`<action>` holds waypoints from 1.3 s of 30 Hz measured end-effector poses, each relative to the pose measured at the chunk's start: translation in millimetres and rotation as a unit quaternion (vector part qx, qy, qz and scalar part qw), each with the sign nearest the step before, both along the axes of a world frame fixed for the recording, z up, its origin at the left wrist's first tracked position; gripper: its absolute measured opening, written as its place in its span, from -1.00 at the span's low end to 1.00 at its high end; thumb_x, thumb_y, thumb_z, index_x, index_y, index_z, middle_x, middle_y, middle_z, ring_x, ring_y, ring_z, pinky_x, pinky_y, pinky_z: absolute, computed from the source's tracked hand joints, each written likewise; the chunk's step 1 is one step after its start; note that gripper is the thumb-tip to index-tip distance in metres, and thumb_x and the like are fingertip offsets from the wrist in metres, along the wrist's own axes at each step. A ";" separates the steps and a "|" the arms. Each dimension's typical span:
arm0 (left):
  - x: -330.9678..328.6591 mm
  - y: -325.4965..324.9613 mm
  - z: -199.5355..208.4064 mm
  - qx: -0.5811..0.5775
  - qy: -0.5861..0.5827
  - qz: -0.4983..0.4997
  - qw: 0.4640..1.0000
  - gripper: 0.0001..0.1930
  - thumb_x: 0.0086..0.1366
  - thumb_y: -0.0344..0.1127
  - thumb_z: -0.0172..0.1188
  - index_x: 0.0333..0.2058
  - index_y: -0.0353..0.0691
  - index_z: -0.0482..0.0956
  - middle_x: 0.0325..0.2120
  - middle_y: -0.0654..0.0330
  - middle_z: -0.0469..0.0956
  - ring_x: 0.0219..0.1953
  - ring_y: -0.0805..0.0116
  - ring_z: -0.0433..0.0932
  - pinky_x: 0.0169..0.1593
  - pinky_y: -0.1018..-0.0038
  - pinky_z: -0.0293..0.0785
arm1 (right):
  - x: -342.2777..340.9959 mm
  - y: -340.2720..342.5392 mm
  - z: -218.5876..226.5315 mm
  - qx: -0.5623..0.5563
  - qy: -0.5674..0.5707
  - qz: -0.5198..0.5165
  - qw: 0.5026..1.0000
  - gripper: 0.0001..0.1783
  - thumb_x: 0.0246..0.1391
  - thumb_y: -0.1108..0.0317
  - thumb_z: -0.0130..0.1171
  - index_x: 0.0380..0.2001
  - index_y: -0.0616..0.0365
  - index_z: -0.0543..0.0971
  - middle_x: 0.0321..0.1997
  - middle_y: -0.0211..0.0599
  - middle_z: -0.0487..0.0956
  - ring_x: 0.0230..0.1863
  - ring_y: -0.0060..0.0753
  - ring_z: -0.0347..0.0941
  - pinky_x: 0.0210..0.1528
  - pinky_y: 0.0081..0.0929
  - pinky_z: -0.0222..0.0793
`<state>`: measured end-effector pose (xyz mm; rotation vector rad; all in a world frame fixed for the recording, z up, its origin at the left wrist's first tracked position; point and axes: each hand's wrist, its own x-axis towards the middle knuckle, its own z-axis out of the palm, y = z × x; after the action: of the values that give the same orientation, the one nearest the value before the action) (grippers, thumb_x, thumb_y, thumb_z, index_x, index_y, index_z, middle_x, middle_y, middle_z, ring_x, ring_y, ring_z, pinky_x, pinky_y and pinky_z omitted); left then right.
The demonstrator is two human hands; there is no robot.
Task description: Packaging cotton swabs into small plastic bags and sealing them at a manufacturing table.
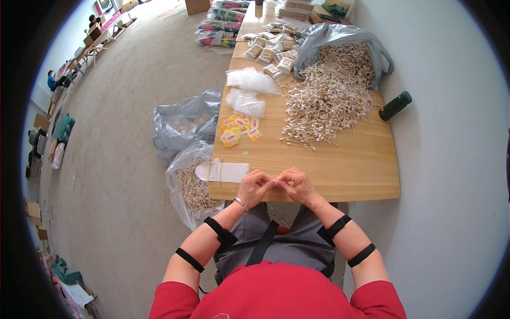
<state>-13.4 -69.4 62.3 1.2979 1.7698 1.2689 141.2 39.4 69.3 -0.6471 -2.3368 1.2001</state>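
Observation:
At the near edge of the wooden table (350, 170), my left hand (254, 187) and my right hand (299, 187) meet with their fingertips pinched together. A small whitish thing shows between them, too small to name. Beside my left hand lies a white card strip (234, 173) with a rounded end and a band across it. Beyond it are small yellow-and-white cards (238, 129) and stacks of clear plastic bags (246, 103). A large heap of cotton swabs (326, 103) spreads over the table ahead of my right hand, spilling from a grey plastic bag (382, 58).
Filled swab packets (268, 53) lie at the table's far end. A dark green bottle (395, 106) is by the right wall. Left of the table stand a grey bag (186, 122) and a clear bag (194, 186) of swabs. Colourful wrapped bundles (220, 26) are farther off.

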 end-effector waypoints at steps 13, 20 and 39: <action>-6.9 7.9 -34.2 -0.034 -0.202 -0.016 0.979 -0.86 0.17 -0.33 0.23 -0.45 -0.29 0.56 -0.55 0.30 0.53 -0.50 0.61 0.44 -0.43 0.64 0.33 | -7.0 9.0 -20.8 -0.260 0.001 -0.002 0.966 -0.85 0.00 0.32 0.21 -0.50 0.16 0.57 -0.55 -0.60 0.46 -0.47 -0.76 0.27 -0.41 -0.66 0.24; -0.4 2.8 -21.5 0.032 -0.179 0.033 0.983 -0.88 0.16 -0.37 0.25 -0.40 -0.29 0.55 -0.52 0.30 0.55 -0.45 0.58 0.49 -0.33 0.59 0.46 | -5.0 4.8 -14.0 -0.122 0.044 -0.026 0.991 -0.85 -0.05 0.35 0.27 -0.42 0.18 0.59 -0.46 -0.36 0.51 -0.31 -0.49 0.42 -0.29 -0.55 0.32; -1.3 5.1 -8.6 0.122 0.045 -0.001 0.992 -0.90 0.07 -0.44 0.29 -0.43 -0.29 0.56 -0.48 0.14 0.58 -0.46 0.35 0.57 -0.35 0.50 0.51 | -0.9 8.9 13.4 0.091 -0.015 0.036 0.995 -0.86 -0.05 0.28 0.23 -0.49 0.11 0.57 -0.43 -0.23 0.45 -0.28 -0.16 0.41 -0.25 -0.32 0.36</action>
<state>-14.7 -64.2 53.8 1.5117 1.7134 1.4839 140.3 48.3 82.8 -0.5248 -2.4779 0.9966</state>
